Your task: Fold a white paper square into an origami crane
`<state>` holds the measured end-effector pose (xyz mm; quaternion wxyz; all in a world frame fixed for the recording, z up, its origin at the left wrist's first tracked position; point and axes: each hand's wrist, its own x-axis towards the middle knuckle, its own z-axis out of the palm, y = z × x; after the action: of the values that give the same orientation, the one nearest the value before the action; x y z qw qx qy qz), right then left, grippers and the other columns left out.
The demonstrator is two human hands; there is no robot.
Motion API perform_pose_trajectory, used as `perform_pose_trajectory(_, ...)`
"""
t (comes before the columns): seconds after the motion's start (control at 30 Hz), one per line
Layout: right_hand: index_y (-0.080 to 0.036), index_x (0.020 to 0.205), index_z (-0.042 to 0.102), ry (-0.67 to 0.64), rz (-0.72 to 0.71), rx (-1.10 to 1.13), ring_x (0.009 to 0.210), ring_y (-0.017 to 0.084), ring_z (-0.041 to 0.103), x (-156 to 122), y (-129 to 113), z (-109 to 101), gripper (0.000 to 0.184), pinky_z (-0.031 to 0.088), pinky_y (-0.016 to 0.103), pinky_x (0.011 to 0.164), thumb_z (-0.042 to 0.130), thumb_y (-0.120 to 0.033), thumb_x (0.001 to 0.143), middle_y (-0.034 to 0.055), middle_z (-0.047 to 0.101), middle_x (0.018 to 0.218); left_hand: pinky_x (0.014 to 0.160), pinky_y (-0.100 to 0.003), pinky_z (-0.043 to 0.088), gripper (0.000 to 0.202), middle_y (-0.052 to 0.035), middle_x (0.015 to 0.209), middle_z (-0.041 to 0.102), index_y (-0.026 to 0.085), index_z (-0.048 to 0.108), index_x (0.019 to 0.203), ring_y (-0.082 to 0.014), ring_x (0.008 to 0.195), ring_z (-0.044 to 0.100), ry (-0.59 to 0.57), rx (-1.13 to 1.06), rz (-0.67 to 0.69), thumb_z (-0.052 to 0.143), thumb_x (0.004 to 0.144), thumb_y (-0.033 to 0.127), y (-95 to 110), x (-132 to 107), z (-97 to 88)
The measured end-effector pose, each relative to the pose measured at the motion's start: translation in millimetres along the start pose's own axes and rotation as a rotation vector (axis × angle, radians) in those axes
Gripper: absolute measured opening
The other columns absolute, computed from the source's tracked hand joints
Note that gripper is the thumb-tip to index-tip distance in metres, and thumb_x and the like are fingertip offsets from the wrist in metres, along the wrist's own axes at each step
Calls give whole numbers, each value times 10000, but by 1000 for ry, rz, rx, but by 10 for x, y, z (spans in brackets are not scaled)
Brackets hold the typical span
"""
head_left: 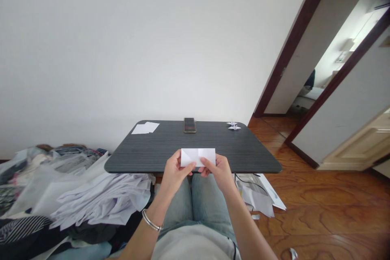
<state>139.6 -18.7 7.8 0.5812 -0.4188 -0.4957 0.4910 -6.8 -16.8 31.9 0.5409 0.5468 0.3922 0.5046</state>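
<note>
Left hand (175, 171) and right hand (220, 170) bare; forearms bare as far as view reaches. Left wrist: silver bangle (151, 221), rigid, narrow, rounded, polished, bright highlights along band. Torso: pale grey-white top (195, 244), plain, soft fabric, rounded over lap. Thin dark curved strip (234, 248) along right side of top; cord or trim, cannot tell. Legs: light-blue jeans (210, 200), faded denim, paler along thighs, shaded between legs.

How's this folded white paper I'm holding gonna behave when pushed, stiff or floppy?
The folded white paper is probably light, looking thin along its edges. It may be fairly stiff, as it spans flat between the left hand and right hand. A push would likely bend it at the crease near its middle.
</note>
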Motion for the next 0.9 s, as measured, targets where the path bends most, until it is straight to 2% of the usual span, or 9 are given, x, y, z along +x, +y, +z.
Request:
perform_pose_trajectory(0.13, -143, 613, 593, 4, -30, -16, 360, 120, 542, -26, -12, 52, 336, 457, 218, 366, 650, -463, 699, 28, 630, 470, 463, -192, 455, 326, 6, 700, 620, 134, 552, 861, -112, 558, 560, 81, -4, 24, 710, 613, 275, -7, -1, 78)
perform_pose_trajectory(0.27, -150, 606, 587, 6, -43, -13, 355, 122, 536, -42, -4, 66, 345, 449, 221, 361, 624, -472, 723, 22, 622, 462, 487, -202, 461, 300, 25, 658, 608, 138, 556, 827, -102, 530, 550, 114, -37, 43, 714, 610, 270, -17, -1, 95)
perform_pose_trajectory(0.67, -131, 596, 587, -28, -21, 78, 348, 101, 545, -34, 58, 43, 409, 439, 182, 365, 576, -504, 763, 38, 638, 468, 552, -236, 507, 382, -7, 694, 653, 114, 592, 882, -127, 572, 597, 91, -92, -33, 749, 588, 301, -49, 8, 6)
perform_pose_trajectory(0.9, -136, 607, 574, 5, -33, 105, 338, 109, 544, -41, 56, 64, 452, 442, 190, 359, 521, -548, 785, 40, 640, 465, 561, -224, 520, 373, -15, 741, 660, 112, 575, 898, -116, 593, 598, 85, -104, -16, 735, 610, 285, -60, 0, 6)
